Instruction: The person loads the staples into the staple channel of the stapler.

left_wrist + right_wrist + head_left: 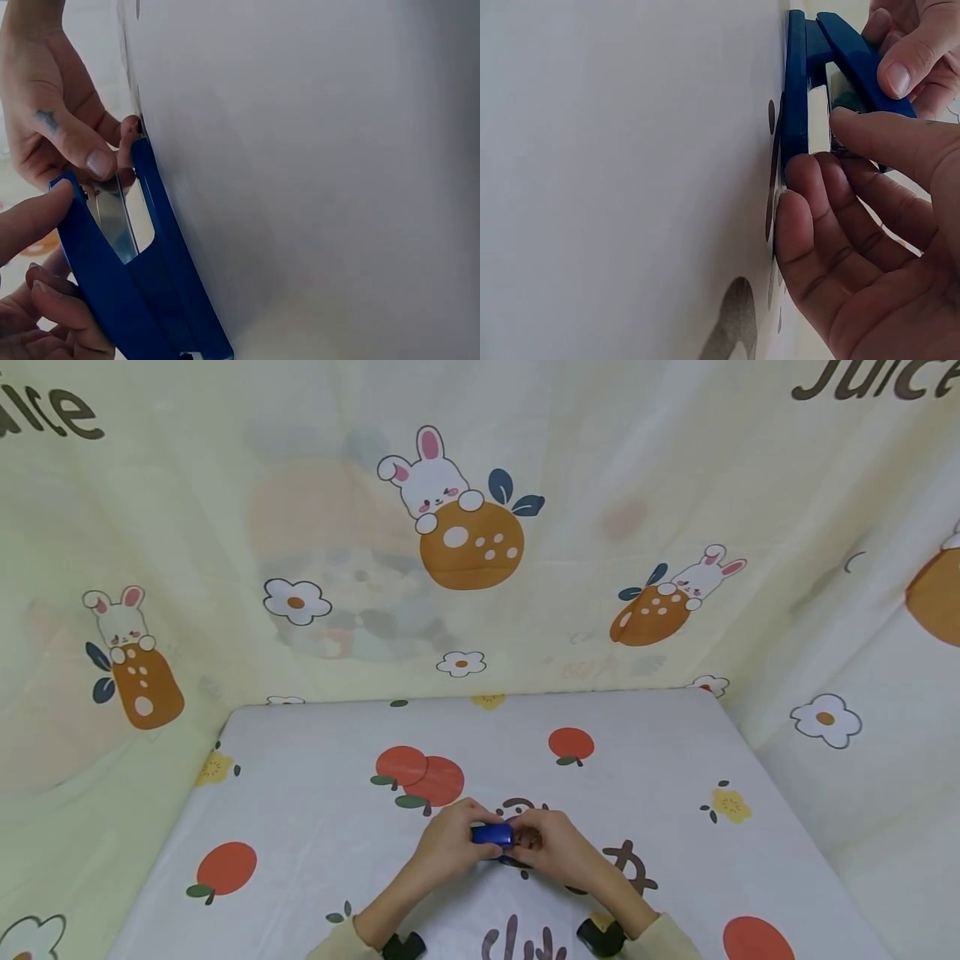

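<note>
A blue stapler sits at the middle of the table, its base against the cloth. My left hand holds it from the left, with a finger and thumb on the top arm. At the front end is my right hand. In the right wrist view, its thumb reaches into the gap of the stapler and its fingers curl at the tip. The left wrist view shows the top arm of the stapler raised from the base, with the metal staple channel between them.
A white printed cloth covers the table. Hanging cloth with rabbit and flower prints encloses the back and sides. Black wrist straps show near both sleeves at the front edge.
</note>
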A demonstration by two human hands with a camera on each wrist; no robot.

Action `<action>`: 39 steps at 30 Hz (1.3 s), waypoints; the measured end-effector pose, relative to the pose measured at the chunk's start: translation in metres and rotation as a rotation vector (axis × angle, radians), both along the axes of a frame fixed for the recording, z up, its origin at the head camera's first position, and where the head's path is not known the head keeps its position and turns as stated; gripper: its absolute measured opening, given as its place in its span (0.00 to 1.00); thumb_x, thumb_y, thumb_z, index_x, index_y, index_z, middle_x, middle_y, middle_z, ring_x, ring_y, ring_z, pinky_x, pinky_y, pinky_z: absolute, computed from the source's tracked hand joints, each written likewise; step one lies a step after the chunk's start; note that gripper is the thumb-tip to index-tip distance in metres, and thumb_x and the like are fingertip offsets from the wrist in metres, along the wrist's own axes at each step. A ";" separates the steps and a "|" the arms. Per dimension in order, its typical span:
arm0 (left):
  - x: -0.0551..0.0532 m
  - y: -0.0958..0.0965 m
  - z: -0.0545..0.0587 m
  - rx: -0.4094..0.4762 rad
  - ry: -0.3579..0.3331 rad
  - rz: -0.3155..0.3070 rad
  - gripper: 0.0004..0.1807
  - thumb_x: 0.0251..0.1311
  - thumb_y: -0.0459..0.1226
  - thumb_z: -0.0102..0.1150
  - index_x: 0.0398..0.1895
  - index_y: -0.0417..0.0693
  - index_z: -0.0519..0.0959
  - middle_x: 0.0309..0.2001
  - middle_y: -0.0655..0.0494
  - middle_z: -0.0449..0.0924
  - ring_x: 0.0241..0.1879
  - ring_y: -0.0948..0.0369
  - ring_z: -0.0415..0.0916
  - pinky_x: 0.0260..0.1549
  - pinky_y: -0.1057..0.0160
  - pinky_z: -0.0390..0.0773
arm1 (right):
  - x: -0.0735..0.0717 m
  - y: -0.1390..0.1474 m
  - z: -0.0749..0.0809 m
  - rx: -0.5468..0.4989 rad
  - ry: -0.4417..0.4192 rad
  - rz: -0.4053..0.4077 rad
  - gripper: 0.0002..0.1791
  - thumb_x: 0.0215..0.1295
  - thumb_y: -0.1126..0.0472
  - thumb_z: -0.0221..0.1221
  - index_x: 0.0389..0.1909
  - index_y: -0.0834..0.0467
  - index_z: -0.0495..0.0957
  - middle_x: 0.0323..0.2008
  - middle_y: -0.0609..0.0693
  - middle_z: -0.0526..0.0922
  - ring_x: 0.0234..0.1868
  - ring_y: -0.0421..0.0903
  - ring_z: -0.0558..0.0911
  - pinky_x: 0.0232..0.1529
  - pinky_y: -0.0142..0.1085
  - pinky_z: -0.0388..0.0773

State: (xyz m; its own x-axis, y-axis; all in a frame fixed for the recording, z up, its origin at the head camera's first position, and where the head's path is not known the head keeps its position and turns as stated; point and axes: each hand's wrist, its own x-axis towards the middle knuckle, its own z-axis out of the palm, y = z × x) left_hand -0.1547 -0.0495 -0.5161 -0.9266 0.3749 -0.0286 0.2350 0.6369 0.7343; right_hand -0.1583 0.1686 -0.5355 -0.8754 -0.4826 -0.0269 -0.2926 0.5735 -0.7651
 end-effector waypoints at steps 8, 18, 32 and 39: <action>0.001 0.003 0.001 -0.007 0.031 0.000 0.18 0.54 0.38 0.81 0.50 0.50 0.91 0.47 0.53 0.87 0.49 0.55 0.85 0.48 0.54 0.85 | 0.000 0.002 0.000 -0.016 -0.002 0.002 0.11 0.66 0.65 0.72 0.48 0.58 0.87 0.37 0.46 0.86 0.32 0.33 0.79 0.35 0.26 0.80; 0.002 -0.006 0.001 0.007 0.070 -0.073 0.31 0.56 0.40 0.80 0.64 0.48 0.81 0.55 0.52 0.87 0.45 0.61 0.82 0.45 0.66 0.81 | 0.000 0.002 -0.003 -0.014 0.016 0.020 0.11 0.65 0.66 0.72 0.48 0.57 0.86 0.38 0.46 0.86 0.33 0.32 0.79 0.36 0.26 0.82; 0.029 -0.040 0.007 0.005 0.093 -0.083 0.36 0.63 0.42 0.76 0.74 0.55 0.73 0.61 0.49 0.77 0.36 0.70 0.73 0.37 0.73 0.77 | 0.006 0.010 0.004 0.019 0.054 0.049 0.15 0.64 0.66 0.73 0.52 0.60 0.86 0.42 0.52 0.88 0.36 0.36 0.81 0.37 0.28 0.84; 0.037 -0.055 0.014 -0.162 0.206 -0.010 0.30 0.73 0.49 0.65 0.75 0.53 0.74 0.68 0.52 0.76 0.57 0.56 0.80 0.57 0.54 0.86 | 0.014 0.026 0.006 0.000 0.106 -0.003 0.12 0.70 0.61 0.69 0.51 0.61 0.86 0.43 0.50 0.89 0.38 0.35 0.83 0.38 0.29 0.85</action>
